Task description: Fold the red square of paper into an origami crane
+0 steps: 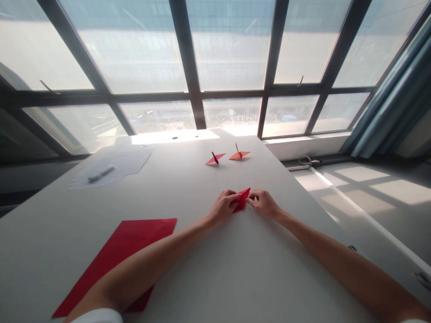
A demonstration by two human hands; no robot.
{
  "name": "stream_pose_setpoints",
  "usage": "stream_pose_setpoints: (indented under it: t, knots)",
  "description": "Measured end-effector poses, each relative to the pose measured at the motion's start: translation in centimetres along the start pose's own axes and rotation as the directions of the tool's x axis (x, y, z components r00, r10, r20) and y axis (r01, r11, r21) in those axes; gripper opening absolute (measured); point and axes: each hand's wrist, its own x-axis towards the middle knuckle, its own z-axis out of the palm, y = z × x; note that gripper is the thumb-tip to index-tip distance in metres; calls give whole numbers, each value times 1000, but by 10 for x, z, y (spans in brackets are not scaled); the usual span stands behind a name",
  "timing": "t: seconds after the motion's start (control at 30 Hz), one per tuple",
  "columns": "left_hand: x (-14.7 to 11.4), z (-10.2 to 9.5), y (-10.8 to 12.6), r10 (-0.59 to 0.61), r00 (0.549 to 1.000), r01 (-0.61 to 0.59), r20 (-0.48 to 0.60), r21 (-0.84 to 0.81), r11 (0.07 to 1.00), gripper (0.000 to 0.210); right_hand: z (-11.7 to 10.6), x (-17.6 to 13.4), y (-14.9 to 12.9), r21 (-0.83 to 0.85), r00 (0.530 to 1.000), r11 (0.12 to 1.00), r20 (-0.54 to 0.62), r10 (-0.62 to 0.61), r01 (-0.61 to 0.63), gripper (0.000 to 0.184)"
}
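A small piece of folded red paper (243, 200) lies on the white table between my two hands, one pointed corner aimed up and to the right. My left hand (225, 205) holds its left side, with thumb and fingers on the paper. At the right edge, my right hand (263, 203) has its fingers curled into a pinch at the paper's border. Whether a bit of the edge is between those fingertips is too small to make out. Farther back stand two folded paper cranes, a red crane (216, 159) and an orange crane (239, 154).
Under my left forearm lies a large red sheet (134, 242). White papers (134, 160) with a pale, cylinder-like object (101, 173) on them are at the table's back left. The table's (202, 278) right edge borders a sunlit floor (387, 193). Windows and a blue-grey curtain (380, 103) stand beyond.
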Motion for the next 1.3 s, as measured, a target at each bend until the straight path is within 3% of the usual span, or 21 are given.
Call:
stream_pose_setpoints:
  t: [0.17,0.47,1.03,1.23,1.3]
  knots:
    - [2,3,-3,-75,996,74,-49,-23,997,24,1,0,-3,111,995,989,41,92,-96,19]
    - [7,4,-8,-98,995,98,-9,-67,993,10,1,-5,-9,185,981,968,133,144,-167,19]
    - [10,0,-4,-85,996,86,7,-79,993,10,4,-5,-26,7,947,957,148,285,-289,20]
    - [9,2,-6,-73,997,73,-4,-56,996,9,5,-4,-21,-44,962,976,162,218,-214,21]
    - [8,3,-9,-73,997,72,-10,-50,996,9,2,-1,-15,-45,976,981,105,193,-189,24]
